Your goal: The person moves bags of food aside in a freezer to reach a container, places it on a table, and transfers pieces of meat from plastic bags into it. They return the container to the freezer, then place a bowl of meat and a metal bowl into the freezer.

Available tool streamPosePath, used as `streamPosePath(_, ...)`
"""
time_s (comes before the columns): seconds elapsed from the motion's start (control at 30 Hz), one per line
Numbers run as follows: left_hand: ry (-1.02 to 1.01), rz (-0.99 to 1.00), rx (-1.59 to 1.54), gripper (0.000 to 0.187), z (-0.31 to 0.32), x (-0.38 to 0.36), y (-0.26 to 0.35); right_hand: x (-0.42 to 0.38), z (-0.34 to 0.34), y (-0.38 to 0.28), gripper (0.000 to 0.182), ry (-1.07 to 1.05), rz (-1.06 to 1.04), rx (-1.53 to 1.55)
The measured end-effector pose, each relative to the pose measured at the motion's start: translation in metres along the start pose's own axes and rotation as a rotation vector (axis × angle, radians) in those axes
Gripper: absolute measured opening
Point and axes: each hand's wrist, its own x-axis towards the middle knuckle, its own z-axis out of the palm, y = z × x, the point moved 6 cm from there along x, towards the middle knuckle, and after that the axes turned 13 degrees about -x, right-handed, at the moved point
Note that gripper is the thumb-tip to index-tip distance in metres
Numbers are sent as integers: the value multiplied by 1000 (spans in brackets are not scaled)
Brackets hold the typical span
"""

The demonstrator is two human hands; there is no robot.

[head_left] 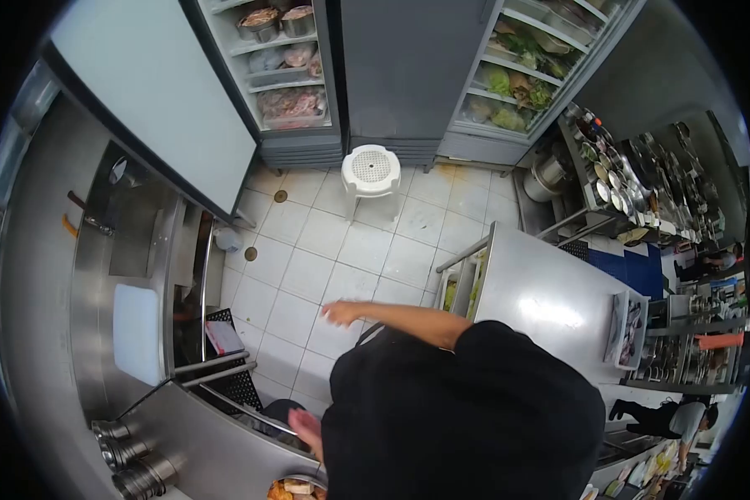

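Observation:
My right hand point(340, 313) reaches out over the white tiled floor point(308, 287), slightly blurred. Its fingers look loosely apart, and nothing shows in them. Lower down, my left hand point(305, 428) is held beside the edge of the steel counter point(217, 446), fingers stretched out and holding nothing visible. Close below it on that counter is a round dish of orange and pale food pieces point(296, 487), partly cut off by the frame and my black shirt. A white plastic stool point(372, 173) stands on the floor farther forward.
An opaque white door panel point(154, 92) and glass-fronted fridges with meat point(292, 106) and greens point(517, 79) line the far side. A steel table point(542, 292) bears a grey tub point(627, 329). A sink point(133, 242) and a white board point(137, 333) are left. A person point(675, 419) works far right.

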Motion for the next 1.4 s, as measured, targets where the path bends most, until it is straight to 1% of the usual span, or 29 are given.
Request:
streamPosePath(0.03,-103,-13,150,43,52,18,11,-44,-59,3,40,152,-20,-107)
streamPosePath(0.07,-310,64,318,42,100,55,26,-59,-97,45,43,217,-92,-27)
streamPosePath(0.1,-305,189,272,43,178,70,41,-72,-133,90,46,277,-169,49)
streamPosePath(0.13,-474,209,321,43,202,143,51,-127,-159,69,48,388,168,160)
streamPosePath(0.17,-410,292,334,42,288,143,79,-162,-181,70,45,514,254,191)
streamPosePath(0.2,-518,380,347,41,366,145,103,-191,-198,72,40,558,308,195)
streamPosePath(0.23,-658,393,388,43,413,193,125,-215,-208,74,39,616,316,205)
streamPosePath(0.27,-613,374,348,44,474,218,144,-237,-214,68,38,654,326,261)
streamPosePath(0.3,-640,448,390,46,540,199,172,-249,-216,76,37,709,379,284)
streamPosePath(0.37,-738,478,332,48,638,251,215,-270,-215,88,39,814,389,411)
streamPosePath(0.4,-727,480,281,51,680,271,234,-277,-210,92,40,840,388,481)
streamPosePath(0.53,-505,681,308,64,800,329,303,-279,-184,92,45,952,405,646)
streamPosePath(0.57,-569,676,355,68,830,384,310,-273,-178,88,46,979,420,669)
streamPosePath(0.63,-674,671,451,76,857,509,334,-255,-167,72,46,1006,429,748)
streamPosePath(0.67,-598,677,477,74,862,511,332,-245,-167,62,47,1016,435,783)
streamPosePath(0.73,-409,741,486,71,866,472,311,-213,-176,40,49,1008,427,768)
streamPosePath(0.8,-311,837,433,70,865,447,299,-182,-183,13,50,1024,433,745)
streamPosePath(0.87,-319,980,322,62,852,422,288,-133,-205,-34,47,963,401,654)
streamPosePath(0.9,-409,961,270,57,843,420,277,-106,-217,-61,46,926,385,608)
streamPosePath(0.93,-586,907,221,53,835,420,260,-75,-231,-95,49,879,351,559)
streamPosePath(1.0,-687,848,304,52,819,347,244,-15,-266,-162,54,807,259,430)
streamPosePath(1.07,-1020,707,274,56,797,328,220,56,-304,-211,61,705,153,234)
streamPosePath(1.1,-1216,474,305,59,785,334,200,89,-331,-227,66,681,83,126)
streamPosePath(1.17,-1231,72,390,65,748,328,172,138,-387,-272,77,790,-84,-96)
streamPosePath(1.23,-1136,85,622,59,710,333,173,169,-422,-334,81,938,-237,124)
streamPosePath(1.27,-1077,91,599,54,687,341,177,180,-443,-330,80,1022,-278,170)
streamPosePath(1.3,-1018,95,571,49,663,351,182,193,-472,-321,80,1105,-317,216)
streamPosePath(1.37,-837,126,500,42,611,375,205,218,-544,-249,77,1065,-435,555)
streamPosePath(1.4,-729,191,482,39,586,383,224,210,-555,-247,73,1269,-366,575)
